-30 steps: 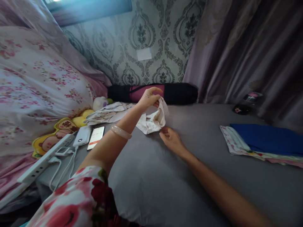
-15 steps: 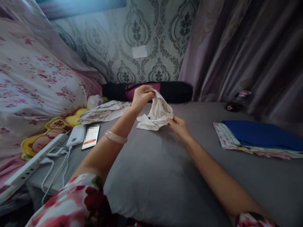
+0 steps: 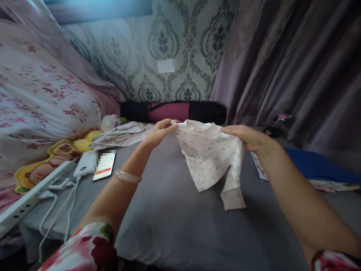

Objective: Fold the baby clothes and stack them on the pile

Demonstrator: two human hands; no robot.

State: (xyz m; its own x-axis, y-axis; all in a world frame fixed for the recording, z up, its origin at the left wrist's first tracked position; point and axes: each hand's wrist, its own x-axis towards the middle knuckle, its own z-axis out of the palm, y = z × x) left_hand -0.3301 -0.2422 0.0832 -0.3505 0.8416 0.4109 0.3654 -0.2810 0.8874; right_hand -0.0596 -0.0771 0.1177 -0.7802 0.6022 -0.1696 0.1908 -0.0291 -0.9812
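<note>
A small cream long-sleeved shirt [image 3: 207, 152] with a fine print hangs between my hands above the grey sheet [image 3: 158, 210]. My left hand [image 3: 163, 130] pinches it at the shoulder left of the neckline. At the other shoulder, my right hand [image 3: 245, 136] grips the fabric with the thumb on top. One sleeve with a plain cuff dangles below my right hand; the other sleeve is mostly hidden. The lower hem hangs loose over the sheet.
Other light clothes [image 3: 121, 136] lie at the back left. Near them are a phone [image 3: 105, 165], a white power bank [image 3: 84, 165] and a power strip [image 3: 36, 195] with cables. Folded blue cloth [image 3: 313, 165] is at right. A black-and-pink roll bag [image 3: 172, 112] lies along the wall.
The bunched shirt has been spread out and its sleeve now hangs down. My right hand moved right and up to the shoulder; my left hand came slightly left and lower.
</note>
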